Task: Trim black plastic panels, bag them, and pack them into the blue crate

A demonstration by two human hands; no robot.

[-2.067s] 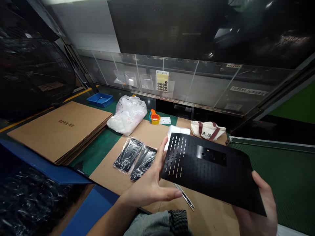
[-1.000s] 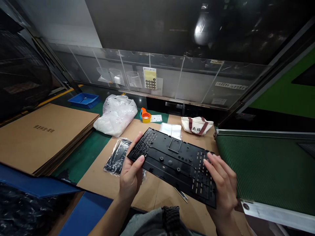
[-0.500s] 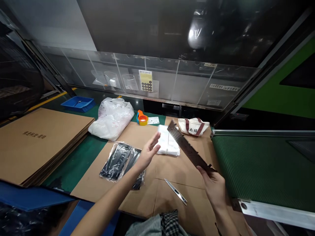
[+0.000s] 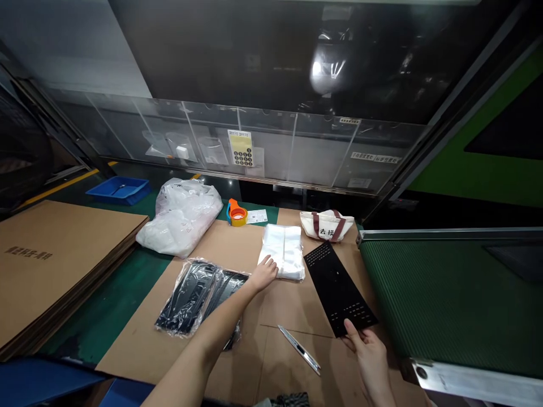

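Observation:
My right hand (image 4: 368, 353) grips the near end of a flat black perforated panel (image 4: 337, 285), thumb on top. The panel slants away over the cardboard, its broad face up, with rows of small slots at both ends. My left hand (image 4: 263, 274) touches the near left corner of a stack of clear plastic bags (image 4: 288, 249), its fingers bent and slightly apart. Bagged black parts (image 4: 190, 297) lie under and beside my left forearm, which hides some of them. Between my hands, nearer to me, lies a utility knife (image 4: 299, 350).
Behind the bags are an orange tape dispenser (image 4: 236, 213), a label sheet (image 4: 257, 216) and a small canvas bag (image 4: 326, 226). A full white plastic bag (image 4: 180, 217), a blue tray (image 4: 119, 191) and stacked cardboard (image 4: 76, 243) stand left. A green conveyor (image 4: 449, 294) runs along the right.
My left hand has come down from the air onto the plastic bags. My right hand has turned the black panel from edge-on to face-up and lowered it. The view has tilted slightly.

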